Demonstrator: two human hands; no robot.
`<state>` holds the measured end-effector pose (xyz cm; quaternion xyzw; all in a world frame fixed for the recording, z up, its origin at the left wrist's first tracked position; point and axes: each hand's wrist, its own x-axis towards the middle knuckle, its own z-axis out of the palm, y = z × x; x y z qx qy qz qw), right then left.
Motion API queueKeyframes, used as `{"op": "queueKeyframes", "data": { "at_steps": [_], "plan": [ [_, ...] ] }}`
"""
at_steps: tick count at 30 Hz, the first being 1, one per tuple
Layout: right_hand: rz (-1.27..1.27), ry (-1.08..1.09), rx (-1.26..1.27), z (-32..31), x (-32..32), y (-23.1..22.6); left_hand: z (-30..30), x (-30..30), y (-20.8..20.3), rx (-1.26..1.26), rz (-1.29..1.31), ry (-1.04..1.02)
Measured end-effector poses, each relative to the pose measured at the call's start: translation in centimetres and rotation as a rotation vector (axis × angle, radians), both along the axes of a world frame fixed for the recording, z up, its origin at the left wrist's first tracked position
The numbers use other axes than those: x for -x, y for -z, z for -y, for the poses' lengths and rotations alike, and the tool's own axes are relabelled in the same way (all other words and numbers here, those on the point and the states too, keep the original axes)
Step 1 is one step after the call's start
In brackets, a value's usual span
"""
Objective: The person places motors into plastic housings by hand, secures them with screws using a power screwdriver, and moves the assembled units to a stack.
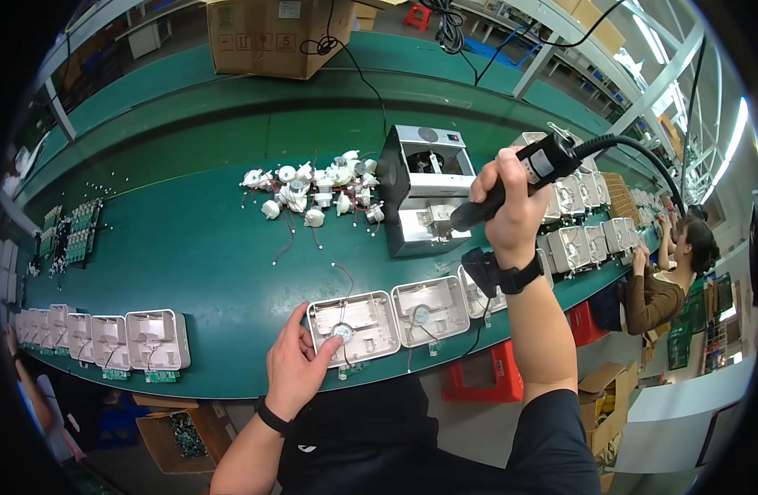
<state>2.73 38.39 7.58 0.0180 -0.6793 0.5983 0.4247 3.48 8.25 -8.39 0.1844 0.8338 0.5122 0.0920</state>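
Observation:
My left hand (293,368) grips the left side of an open white plastic housing (374,323) at the table's near edge. Its thumb rests by a round metallic disc (342,332) inside, from which thin wires run. A black corded electric screwdriver (549,160) is wrapped in my right hand (515,210), raised to the right. The screwdriver's nose end points down-left at the front of a black and silver screw feeder box (405,227); whether it touches cannot be made out. Beside the held housing sits a second open housing (449,301) with a similar disc.
White round parts with red wires (313,186) lie heaped mid-table. Green circuit boards (83,231) are at the far left. More housings (158,338) line the left edge; others (570,247) stand at right, near a seated person (659,289). A cardboard box (267,41) is behind.

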Motion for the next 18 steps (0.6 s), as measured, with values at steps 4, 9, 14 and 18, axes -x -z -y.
{"op": "queueKeyframes", "data": {
  "at_steps": [4,9,14,18],
  "plan": [
    [0.072,-0.100,0.075,2.1,-1.3,0.5,-0.2,0.0,-0.2,0.073,-0.033,-0.013],
    [0.055,-0.386,0.332,8.5,-5.1,2.3,-0.1,0.2,0.2,0.051,-0.078,-0.017],
    [0.178,-0.530,0.193,11.9,-5.5,4.5,-0.4,0.1,-0.2,0.030,-0.008,-0.014],
    [0.227,-0.549,0.158,12.7,-5.0,5.7,-0.2,0.1,-0.4,0.043,-0.010,-0.015]
  ]
}}
